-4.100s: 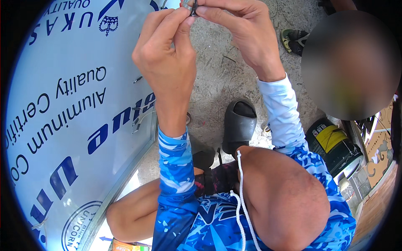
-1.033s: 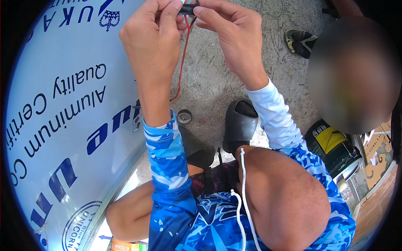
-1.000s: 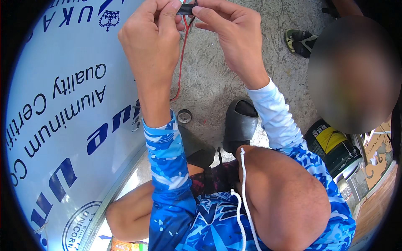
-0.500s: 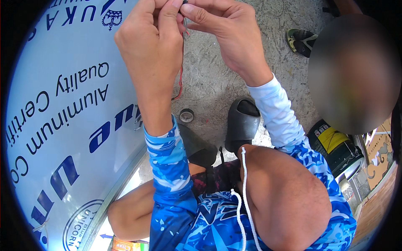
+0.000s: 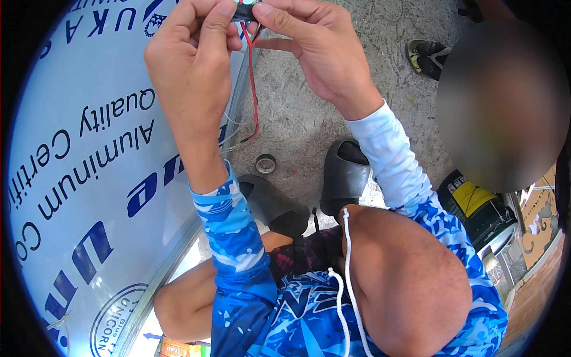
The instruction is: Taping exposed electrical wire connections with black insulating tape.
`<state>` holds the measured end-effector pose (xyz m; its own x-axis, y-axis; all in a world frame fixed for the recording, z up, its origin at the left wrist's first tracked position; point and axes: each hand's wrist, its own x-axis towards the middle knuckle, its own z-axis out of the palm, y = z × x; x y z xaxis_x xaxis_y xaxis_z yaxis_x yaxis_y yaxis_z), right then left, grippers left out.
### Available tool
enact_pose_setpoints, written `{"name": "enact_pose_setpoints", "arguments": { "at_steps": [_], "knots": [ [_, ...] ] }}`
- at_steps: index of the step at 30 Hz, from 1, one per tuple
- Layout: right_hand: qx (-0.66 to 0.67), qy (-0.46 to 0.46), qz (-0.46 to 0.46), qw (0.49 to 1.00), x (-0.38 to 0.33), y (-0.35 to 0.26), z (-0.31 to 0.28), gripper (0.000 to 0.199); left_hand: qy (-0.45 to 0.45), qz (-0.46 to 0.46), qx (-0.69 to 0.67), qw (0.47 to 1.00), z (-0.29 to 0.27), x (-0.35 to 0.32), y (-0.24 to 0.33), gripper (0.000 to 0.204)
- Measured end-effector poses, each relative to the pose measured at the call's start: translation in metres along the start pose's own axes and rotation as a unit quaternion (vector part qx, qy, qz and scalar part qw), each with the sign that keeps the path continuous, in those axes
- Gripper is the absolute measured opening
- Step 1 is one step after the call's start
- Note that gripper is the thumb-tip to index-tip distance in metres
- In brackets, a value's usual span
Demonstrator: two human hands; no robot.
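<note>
Left hand (image 5: pixel 190 65) and right hand (image 5: pixel 315 53), fingers pinching a small dark connector (image 5: pixel 242 12) at the far edge, from which a thin red wire (image 5: pixel 254 89) hangs: light, limp, probably fragile; best held at the connector body.

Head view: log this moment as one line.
left hand: pinching small dark part | right hand: pinching same part | red wire: hangs below | ground: concrete floor

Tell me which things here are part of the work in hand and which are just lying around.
In hand:
left hand and right hand, pinching a small black part
red wire hanging from it

Lying about:
round metal cap on the ground
dark slippers
white printed panel
black-and-yellow container
</note>
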<state>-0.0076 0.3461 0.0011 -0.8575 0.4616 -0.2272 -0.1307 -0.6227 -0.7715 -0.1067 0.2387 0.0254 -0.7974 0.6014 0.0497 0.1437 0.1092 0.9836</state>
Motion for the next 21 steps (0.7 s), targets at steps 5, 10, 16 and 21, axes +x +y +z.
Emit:
{"name": "enact_pose_setpoints", "arguments": {
  "at_steps": [5,10,16,21],
  "knots": [
    [-0.036,0.018,0.003,0.999,-0.002,-0.001,0.0,0.022,0.016,0.001,0.019,1.0,0.001,-0.004,0.003,0.012],
    [0.048,0.012,0.045,0.998,-0.005,-0.005,0.001,0.018,0.03,0.009,0.008,0.999,0.005,-0.011,0.014,0.01],
    [0.046,-0.018,0.042,0.998,-0.001,0.0,-0.005,0.014,0.04,0.081,0.197,0.976,0.013,-0.017,0.022,0.009],
    [0.105,0.001,0.08,0.991,-0.003,0.0,-0.006,0.015,0.016,0.114,0.205,0.972,0.018,-0.017,0.027,0.009]
  ]
}}
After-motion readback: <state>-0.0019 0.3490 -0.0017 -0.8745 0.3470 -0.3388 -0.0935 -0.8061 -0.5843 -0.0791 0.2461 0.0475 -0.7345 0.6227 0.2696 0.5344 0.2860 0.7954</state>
